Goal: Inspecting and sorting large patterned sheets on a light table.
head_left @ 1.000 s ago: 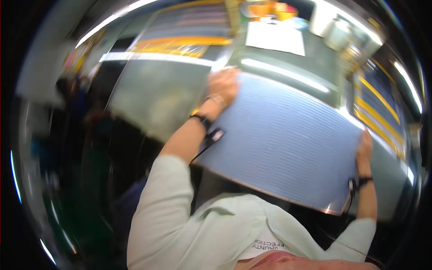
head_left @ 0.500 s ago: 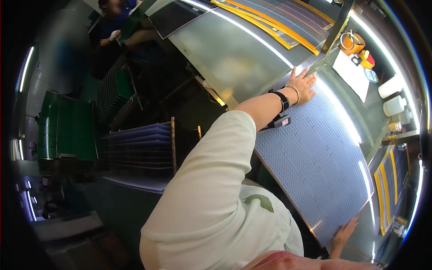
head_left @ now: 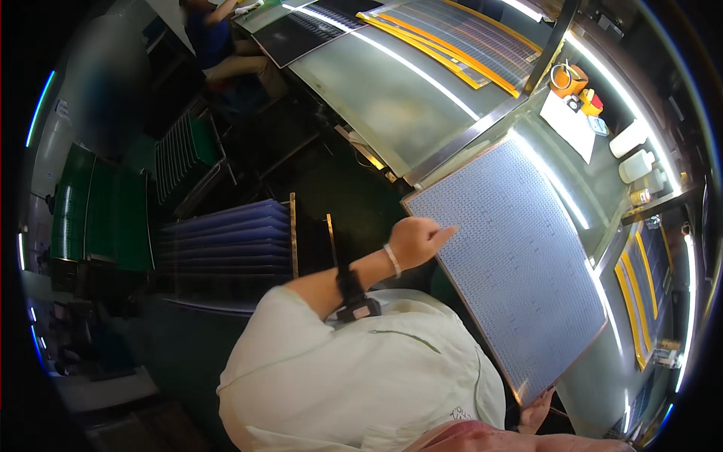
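Pretty clearly a factory floor, some kind of electronics or panel production line. Just beyond the fingers (head_left: 444, 232) of the left hand there's a long glossy grey-green bench (head_left: 407, 105) with strip lights reflecting off it, and a big perforated blue-grey panel (head_left: 520, 256) lies on it. Further out past the fingers are more sheets with yellow borders (head_left: 452, 38). Off to the left of the fingers sits a rack of stacked blue panels (head_left: 226, 233) and green racks (head_left: 98, 203). White bottles (head_left: 636, 151) stand at the bench's far right. Another person (head_left: 226, 45) works at the far end.
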### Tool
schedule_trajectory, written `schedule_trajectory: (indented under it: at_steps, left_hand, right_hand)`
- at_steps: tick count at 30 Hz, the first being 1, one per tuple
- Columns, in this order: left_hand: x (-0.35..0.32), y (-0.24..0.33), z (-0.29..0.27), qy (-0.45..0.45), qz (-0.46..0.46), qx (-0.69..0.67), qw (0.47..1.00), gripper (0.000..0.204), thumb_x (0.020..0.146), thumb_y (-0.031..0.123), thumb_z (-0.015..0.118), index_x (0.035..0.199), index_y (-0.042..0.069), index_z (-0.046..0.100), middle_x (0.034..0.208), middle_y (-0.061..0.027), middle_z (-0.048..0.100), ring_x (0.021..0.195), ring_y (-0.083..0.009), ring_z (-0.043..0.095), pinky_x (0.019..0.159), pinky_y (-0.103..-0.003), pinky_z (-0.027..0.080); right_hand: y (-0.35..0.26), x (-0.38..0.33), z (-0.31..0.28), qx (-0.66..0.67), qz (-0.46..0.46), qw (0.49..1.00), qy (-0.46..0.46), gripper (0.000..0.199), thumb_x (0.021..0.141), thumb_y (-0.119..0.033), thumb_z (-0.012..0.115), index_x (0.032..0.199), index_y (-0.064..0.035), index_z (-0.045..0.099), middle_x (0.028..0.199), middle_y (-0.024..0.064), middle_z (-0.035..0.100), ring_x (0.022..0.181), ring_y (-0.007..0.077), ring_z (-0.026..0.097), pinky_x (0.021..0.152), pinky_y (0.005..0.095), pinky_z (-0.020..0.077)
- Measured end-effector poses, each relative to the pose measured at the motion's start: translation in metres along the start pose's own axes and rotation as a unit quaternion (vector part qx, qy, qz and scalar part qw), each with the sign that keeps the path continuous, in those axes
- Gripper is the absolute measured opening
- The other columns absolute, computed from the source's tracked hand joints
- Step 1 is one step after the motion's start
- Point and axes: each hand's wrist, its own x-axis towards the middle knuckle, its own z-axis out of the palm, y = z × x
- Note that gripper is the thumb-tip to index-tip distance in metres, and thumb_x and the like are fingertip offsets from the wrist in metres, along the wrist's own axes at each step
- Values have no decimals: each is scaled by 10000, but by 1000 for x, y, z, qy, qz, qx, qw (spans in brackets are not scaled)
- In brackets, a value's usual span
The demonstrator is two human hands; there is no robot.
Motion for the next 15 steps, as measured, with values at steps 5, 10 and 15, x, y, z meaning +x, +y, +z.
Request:
schedule_trajectory:
  at_steps: [5,10,15]
  left_hand:
    - [-9,-30,30,-192,-175,-442,859,457,886,471,468,1000,41,570,924,-73,633,878,-187,610,768,-325,489]
    - [18,-46,62,-132,-98,-694,701,327,917,245,486,1152,18,491,1097,-99,586,983,-229,588,881,-372,471]
    - [17,-27,28,-252,46,-722,643,381,901,202,508,1223,13,434,1163,-116,547,1010,-242,578,903,-401,456]
  right_hand:
    - [-25,-32,62,-132,-80,984,-88,486,835,-152,534,1240,68,382,1114,178,534,990,281,541,890,385,422]
    - [-47,-95,92,-231,-212,948,-51,452,773,-58,561,1190,58,429,1086,148,552,962,262,540,869,366,417]
    - [-82,-87,78,-417,-319,847,81,398,833,-160,585,1172,19,483,1123,120,551,988,222,533,890,348,402]
